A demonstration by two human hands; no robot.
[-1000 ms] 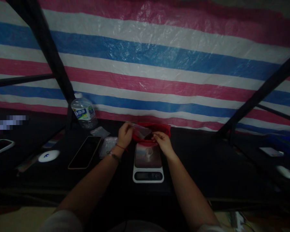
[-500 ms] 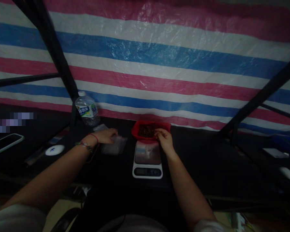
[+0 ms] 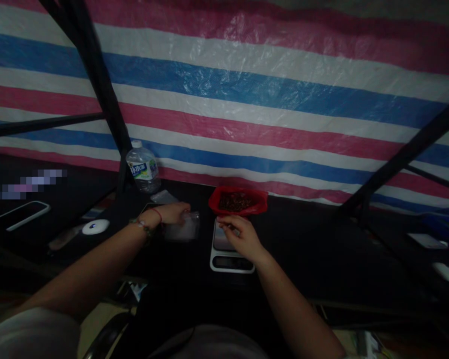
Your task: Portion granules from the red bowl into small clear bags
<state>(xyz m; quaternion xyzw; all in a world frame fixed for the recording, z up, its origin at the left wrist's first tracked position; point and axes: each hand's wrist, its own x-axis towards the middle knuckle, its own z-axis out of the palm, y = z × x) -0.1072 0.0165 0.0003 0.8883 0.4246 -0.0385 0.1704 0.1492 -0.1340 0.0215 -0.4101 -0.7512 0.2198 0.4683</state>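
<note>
A white kitchen scale [image 3: 230,259] sits on the black table before me. Behind it lies a red bag [image 3: 238,202] holding small dark pieces. My right hand [image 3: 239,237] hovers over the scale's platform, fingers pinched together on something too small to make out. My left hand [image 3: 172,213] rests to the left on a pile of small clear plastic bags [image 3: 183,230], fingers curled onto them.
A plastic water bottle [image 3: 142,172] stands at the back left by a black pole. A white round device [image 3: 95,227] and a phone [image 3: 22,215] lie further left. A striped tarp hangs behind the table. White items [image 3: 447,271] lie at the right.
My left hand put a clear bag down on the pile at the left and stays there. My right hand went from the red bag back over the scale.
</note>
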